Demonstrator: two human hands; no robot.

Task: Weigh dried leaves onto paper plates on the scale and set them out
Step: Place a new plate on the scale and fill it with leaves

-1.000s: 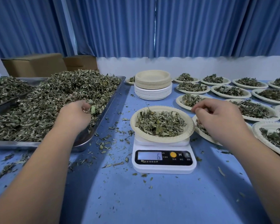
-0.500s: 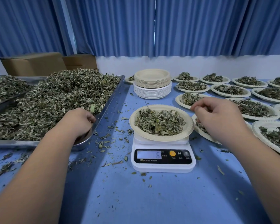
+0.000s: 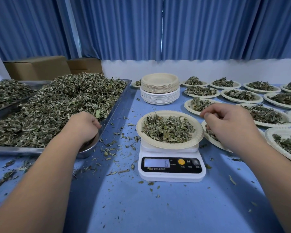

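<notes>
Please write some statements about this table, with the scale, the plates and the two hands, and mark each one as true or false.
1. The paper plate on the scale holds dried leaves. True.
2. The display of the scale reads zero. False: it reads 6.
3. A stack of empty plates stands behind the scale. True.
4. The left hand rests on the scale. False: it is at the near corner of the metal tray.
5. The right hand is to the right of the plate on the scale. True.
</notes>
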